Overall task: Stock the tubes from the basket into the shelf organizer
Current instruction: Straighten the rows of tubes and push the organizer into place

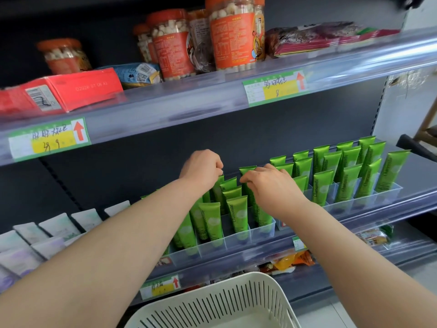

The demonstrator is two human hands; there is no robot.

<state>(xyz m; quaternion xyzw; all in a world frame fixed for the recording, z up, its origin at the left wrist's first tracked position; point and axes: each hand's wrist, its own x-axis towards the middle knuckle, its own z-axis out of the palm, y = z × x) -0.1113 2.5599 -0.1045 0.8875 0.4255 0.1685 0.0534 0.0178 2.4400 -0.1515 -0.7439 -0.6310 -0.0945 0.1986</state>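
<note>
Several green tubes (237, 215) marked "Chamomile" stand upright in a clear shelf organizer (236, 240) on the middle shelf. More green tubes (345, 185) fill a second clear organizer (387, 191) to the right. My left hand (201, 169) has its fingers curled and pinches the top of a tube (218, 190) in a back row. My right hand (267, 181) pinches the top of a neighbouring tube (248, 171). The cream slotted basket (212, 304) sits below at the frame's bottom; what I see of its inside holds no tubes.
White and lilac packets (42, 235) line the same shelf at the left. The shelf above carries orange-lidded jars (231, 34), a red box (61, 91) and snack bags (319, 39). Price labels (49, 138) hang on the shelf edges. Orange snack packs (293, 259) lie on the lower shelf.
</note>
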